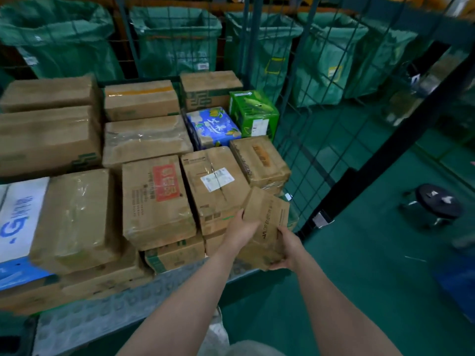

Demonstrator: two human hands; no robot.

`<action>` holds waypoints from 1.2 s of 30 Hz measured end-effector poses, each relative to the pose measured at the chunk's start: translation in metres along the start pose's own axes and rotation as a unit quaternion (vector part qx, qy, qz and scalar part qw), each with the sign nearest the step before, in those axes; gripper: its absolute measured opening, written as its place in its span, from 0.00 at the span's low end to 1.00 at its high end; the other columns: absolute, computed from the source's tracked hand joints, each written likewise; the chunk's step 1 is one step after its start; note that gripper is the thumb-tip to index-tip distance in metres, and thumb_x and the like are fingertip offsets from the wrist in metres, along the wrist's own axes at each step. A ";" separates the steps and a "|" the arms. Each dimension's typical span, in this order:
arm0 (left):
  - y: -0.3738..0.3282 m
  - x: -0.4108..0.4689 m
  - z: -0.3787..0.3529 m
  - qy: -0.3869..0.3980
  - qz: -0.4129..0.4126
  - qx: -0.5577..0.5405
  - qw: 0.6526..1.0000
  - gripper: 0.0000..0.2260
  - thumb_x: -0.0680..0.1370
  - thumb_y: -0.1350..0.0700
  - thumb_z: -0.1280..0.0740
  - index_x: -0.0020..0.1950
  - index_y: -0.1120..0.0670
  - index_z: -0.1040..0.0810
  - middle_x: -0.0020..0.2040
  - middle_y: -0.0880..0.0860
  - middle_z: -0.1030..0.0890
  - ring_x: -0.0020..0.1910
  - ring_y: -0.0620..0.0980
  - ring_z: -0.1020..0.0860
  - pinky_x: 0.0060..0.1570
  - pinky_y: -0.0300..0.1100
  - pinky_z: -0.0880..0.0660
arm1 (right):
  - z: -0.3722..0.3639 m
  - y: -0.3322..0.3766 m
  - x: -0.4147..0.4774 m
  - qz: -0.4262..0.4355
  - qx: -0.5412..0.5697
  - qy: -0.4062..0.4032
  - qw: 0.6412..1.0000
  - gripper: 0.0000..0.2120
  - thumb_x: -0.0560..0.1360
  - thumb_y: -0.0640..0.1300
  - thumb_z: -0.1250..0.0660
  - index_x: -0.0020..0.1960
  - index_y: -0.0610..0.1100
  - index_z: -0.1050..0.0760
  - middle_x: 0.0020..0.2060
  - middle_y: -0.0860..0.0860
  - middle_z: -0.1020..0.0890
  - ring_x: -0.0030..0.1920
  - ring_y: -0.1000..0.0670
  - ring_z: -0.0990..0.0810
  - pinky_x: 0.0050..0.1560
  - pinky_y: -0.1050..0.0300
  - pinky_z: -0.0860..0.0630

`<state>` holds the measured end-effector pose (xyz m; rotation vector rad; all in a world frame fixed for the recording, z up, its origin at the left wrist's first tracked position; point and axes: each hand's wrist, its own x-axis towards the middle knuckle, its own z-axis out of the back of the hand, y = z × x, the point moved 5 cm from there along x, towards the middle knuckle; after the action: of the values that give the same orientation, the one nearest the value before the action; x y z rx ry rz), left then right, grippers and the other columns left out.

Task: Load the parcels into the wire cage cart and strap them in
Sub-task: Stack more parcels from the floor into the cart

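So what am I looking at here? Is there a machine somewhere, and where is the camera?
No machine here: a person works with bare hands, and the one picture comes from a camera worn on their head, looking forward and down along both arms. In front stands a wire cage cart with mesh walls, already stacked with taped cardboard parcels, plus a blue packet and a green carton near the back. The left hand and right hand together hold a small brown cardboard box, tilted, at the cart's near right corner; the right hand's fingers curl under its lower edge. Behind the mesh hang green sacks, and a black stool stands on the green floor to the right.
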<state>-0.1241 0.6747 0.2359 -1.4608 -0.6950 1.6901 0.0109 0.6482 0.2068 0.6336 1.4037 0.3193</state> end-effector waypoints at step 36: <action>-0.077 0.248 -0.119 0.099 0.076 0.136 0.983 0.25 0.67 0.44 0.33 0.64 0.46 0.25 0.64 0.53 0.26 0.60 0.54 0.27 0.62 0.46 0.28 | 0.061 0.102 0.197 -0.174 0.208 -0.041 0.962 0.21 0.83 0.49 0.50 0.70 0.38 0.36 0.67 0.39 0.31 0.67 0.38 0.32 0.65 0.40 0.32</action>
<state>-0.0006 0.9133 0.1391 -1.4868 -0.2380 1.6491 0.1183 0.8268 0.1092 0.7150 1.4817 -0.2882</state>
